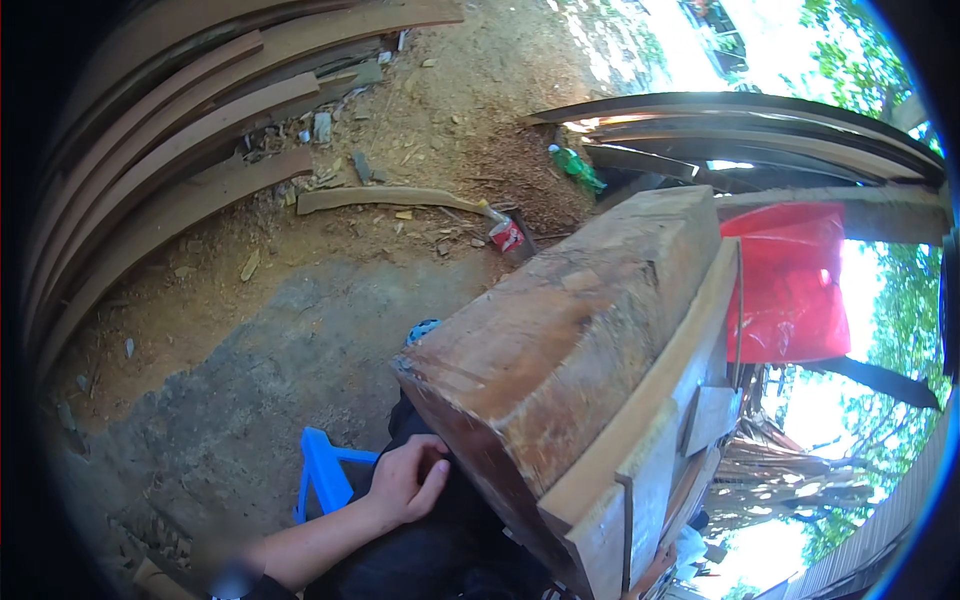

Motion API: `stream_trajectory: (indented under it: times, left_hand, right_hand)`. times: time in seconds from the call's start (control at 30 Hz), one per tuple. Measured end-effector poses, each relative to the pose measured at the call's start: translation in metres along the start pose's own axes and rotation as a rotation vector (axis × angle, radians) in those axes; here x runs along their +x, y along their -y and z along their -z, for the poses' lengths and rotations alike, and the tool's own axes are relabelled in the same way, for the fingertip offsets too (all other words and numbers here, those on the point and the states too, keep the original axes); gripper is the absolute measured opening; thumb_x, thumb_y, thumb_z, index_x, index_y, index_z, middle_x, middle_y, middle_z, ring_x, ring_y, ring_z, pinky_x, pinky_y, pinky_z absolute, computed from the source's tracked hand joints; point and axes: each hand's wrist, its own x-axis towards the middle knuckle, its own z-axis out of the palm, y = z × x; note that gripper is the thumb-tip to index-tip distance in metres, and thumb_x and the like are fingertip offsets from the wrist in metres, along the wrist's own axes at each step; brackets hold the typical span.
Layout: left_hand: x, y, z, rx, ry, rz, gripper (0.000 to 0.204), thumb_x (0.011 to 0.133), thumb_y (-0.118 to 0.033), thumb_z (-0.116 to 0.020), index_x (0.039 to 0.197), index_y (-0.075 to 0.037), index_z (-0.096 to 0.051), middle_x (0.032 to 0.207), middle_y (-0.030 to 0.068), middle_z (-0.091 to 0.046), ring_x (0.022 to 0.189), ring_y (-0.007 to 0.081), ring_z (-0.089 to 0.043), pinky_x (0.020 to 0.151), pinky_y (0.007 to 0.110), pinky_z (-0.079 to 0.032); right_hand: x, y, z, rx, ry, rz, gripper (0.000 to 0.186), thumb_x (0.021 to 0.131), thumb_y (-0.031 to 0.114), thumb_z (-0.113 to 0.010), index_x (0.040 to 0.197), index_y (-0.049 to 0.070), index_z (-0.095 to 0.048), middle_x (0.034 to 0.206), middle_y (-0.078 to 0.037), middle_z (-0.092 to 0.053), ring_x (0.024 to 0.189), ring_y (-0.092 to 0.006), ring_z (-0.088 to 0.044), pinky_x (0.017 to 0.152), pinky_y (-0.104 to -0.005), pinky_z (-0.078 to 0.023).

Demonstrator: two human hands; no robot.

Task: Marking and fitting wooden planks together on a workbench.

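Note:
My left hand (408, 482) rests by my dark-clothed leg, beside the near side of a thick, worn wooden block (580, 310). Its fingers curl loosely, with a gap between thumb and forefinger, and I see nothing held in it. The block has a scuffed brown top and is tilted in view. Along its right side lie a long wooden strip (640, 400) and several pale board pieces (648, 490). At the lower edge, past these boards, a small skin-coloured part of my right hand (655, 573) shows; its fingers are mostly hidden.
A blue plastic stool (325, 470) stands left of my leg. Long curved planks (200, 130) are stacked at the far left. A red plastic bag (790, 285) hangs beyond the block. A green bottle (577, 168) and a red-labelled bottle (506, 235) lie on the dirt ground.

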Motion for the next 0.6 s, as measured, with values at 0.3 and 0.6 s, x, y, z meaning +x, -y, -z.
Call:
stream_trajectory:
  times: [0.3,0.6]
  left_hand:
    - [0.004,-0.002,0.001,0.107,0.002,-0.059,0.019,0.090,-0.012,-0.069,0.102,-0.003,-0.058,0.069,0.0050,-0.059,0.059,0.0207,-0.061,0.056,0.033,-0.049]
    - [-0.006,0.021,0.005,0.195,0.012,-0.077,0.022,0.089,-0.012,-0.070,0.103,-0.002,-0.057,0.072,0.0094,-0.061,0.060,0.0258,-0.063,0.057,0.037,-0.049]
  right_hand:
    - [-0.002,-0.006,0.006,0.069,0.033,0.053,0.043,0.099,0.023,-0.059,0.133,-0.003,-0.053,0.138,-0.019,-0.049,0.127,-0.0330,-0.049,0.108,-0.0378,-0.039]
    - [-0.012,0.001,-0.003,-0.155,-0.144,0.145,0.041,0.097,0.022,-0.064,0.130,-0.002,-0.056,0.134,-0.020,-0.051,0.124,-0.0346,-0.051,0.106,-0.0395,-0.042]
